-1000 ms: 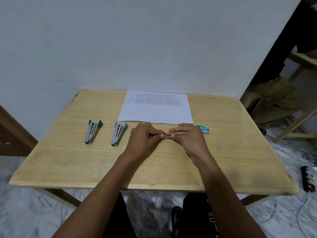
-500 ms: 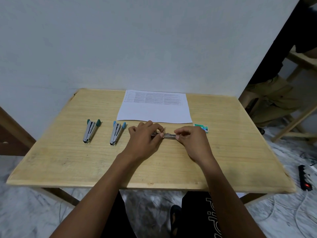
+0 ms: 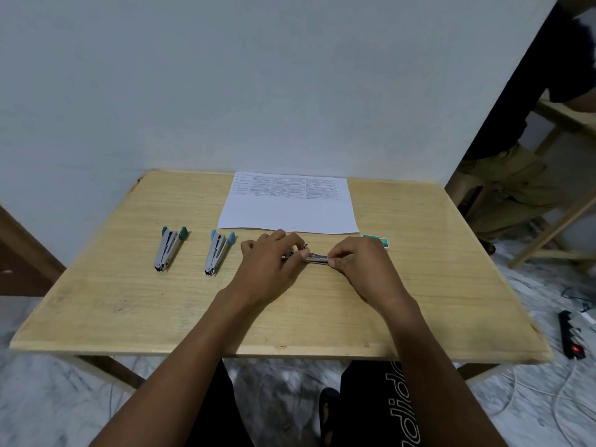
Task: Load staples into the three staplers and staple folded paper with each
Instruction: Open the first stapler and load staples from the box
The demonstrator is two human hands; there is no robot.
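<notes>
A small metal stapler (image 3: 314,258) lies across the middle of the wooden table (image 3: 129,301) between my hands. My left hand (image 3: 274,262) grips its left end, thumb on top. My right hand (image 3: 358,262) pinches its right end with thumb and fingertips. Two more staplers lie to the left, both hinged open: one with green tips (image 3: 167,248) and one with blue tips (image 3: 219,251). A printed sheet of paper (image 3: 288,204) lies flat behind my hands. A green staple box (image 3: 380,241) sits just beyond my right hand, partly hidden by it.
A white wall stands right behind the table. At the far right a person sits by wooden furniture (image 3: 554,195). A black power strip (image 3: 572,338) and white cables lie on the marble floor at the right.
My hands have drawn a little apart along the stapler, so more of its metal body shows between them. The other staplers, paper and box have stayed put.
</notes>
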